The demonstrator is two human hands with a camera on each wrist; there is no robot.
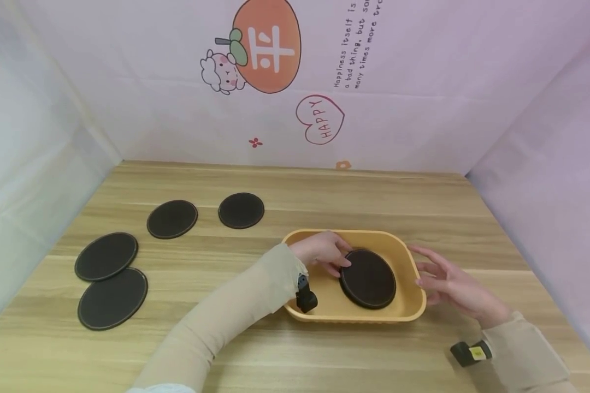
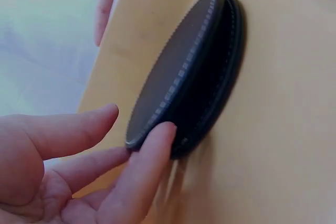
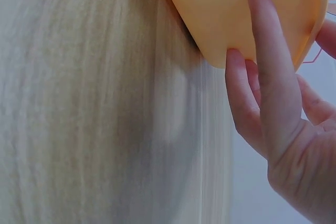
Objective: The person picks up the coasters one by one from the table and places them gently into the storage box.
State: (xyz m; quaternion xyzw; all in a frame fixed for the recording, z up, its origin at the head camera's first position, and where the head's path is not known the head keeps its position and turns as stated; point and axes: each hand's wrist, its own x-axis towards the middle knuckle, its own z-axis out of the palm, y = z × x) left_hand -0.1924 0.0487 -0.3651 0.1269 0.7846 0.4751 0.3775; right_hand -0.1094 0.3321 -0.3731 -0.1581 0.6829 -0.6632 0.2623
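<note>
Inside a yellow plastic basket [image 1: 324, 314], two black round coasters lie one over the other. The upper coaster [image 1: 369, 278] is raised on the side of my left hand [image 1: 324, 252], leaving a wedge-shaped gap above the lower coaster [image 2: 237, 51]. In the left wrist view, fingertips of that hand pinch the upper coaster's near edge, while another finger stays off it. At the basket's right end is my right hand [image 1: 454, 284]. Its extended fingers [image 3: 270, 51] touch the outer wall, as the right wrist view shows.
On the wooden table [image 1: 226, 349], a coaster [image 1: 241, 210] and another coaster [image 1: 172, 219] lie apart at the back. Farther left, one coaster [image 1: 106, 255] overlaps the edge of another coaster [image 1: 113, 300]. Cloth hangs behind and on both sides.
</note>
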